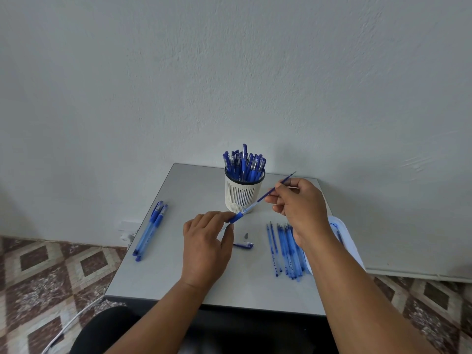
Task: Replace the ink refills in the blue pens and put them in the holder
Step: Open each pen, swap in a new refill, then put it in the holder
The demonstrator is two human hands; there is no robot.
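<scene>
1. Left hand (205, 247): grip clenched around the pen barrel (236, 217), just in front of the holder (244, 195).
2. Right hand (301, 200): fingertips pinch the refill (265, 196), partly inside the barrel, right of the holder.

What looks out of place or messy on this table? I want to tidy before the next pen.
Only small things. A loose pen cap and a tiny grey tip piece lie apart on the table, near the left hand. A white tray overhangs the right edge, showing what look like blue ink smears.
</scene>
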